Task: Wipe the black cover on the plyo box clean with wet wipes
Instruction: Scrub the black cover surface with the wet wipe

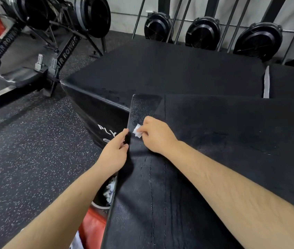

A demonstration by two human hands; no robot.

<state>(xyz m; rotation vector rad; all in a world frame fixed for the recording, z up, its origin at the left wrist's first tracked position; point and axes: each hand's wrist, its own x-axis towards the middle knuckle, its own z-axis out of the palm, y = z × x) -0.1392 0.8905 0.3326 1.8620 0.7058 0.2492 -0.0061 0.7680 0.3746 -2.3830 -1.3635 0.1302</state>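
A black leather-like cover [205, 126] with stitched seams lies over the near plyo box, its left flap [143, 106] raised off the edge. My left hand [114, 153] pinches the flap's left edge between thumb and fingers. My right hand [156, 135] presses a small folded white wet wipe [137, 131] onto the flap, just right of my left thumb. The flap's surface above the wipe looks speckled with dust. A second black plyo box [169, 69] with white "PLY" lettering [106, 131] on its side stands behind.
A small bin [105, 194] holding crumpled white wipes sits on the floor below my left forearm, beside something red [92, 225]. Air rowers [65, 53] stand at the left on speckled rubber flooring [35, 141]. More rower fans [202, 33] line the back wall.
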